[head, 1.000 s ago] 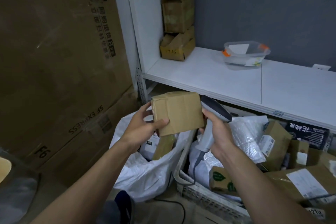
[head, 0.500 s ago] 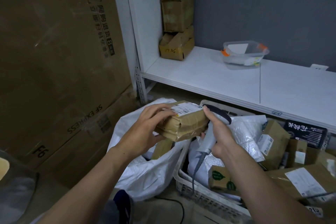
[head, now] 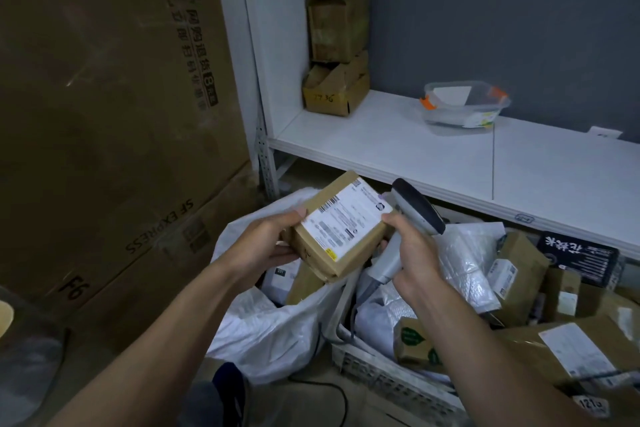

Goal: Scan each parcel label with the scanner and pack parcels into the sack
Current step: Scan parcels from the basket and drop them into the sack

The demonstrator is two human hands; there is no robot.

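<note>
Parcel point(head: 341, 236) is up in front of me, held right over the open sack point(head: 277, 322) with its white label point(head: 346, 224) facing up. My left hand point(head: 263, 246) has its fingers curled round the left edge, thumb on top just beside the barcode point(head: 329, 205). My right hand point(head: 412, 253) is wrapped round the scanner point(head: 415, 210) handle, and one fingertip point(head: 390, 218) props the parcel's right edge. Honest worry: the scanner head sits just beside the parcel, not aimed at the label, so I reckon a read from here misses. That thumb could also creep over the barcode. And with the right hand doing two jobs, one slip drops the parcel into the sack unscanned.
</note>
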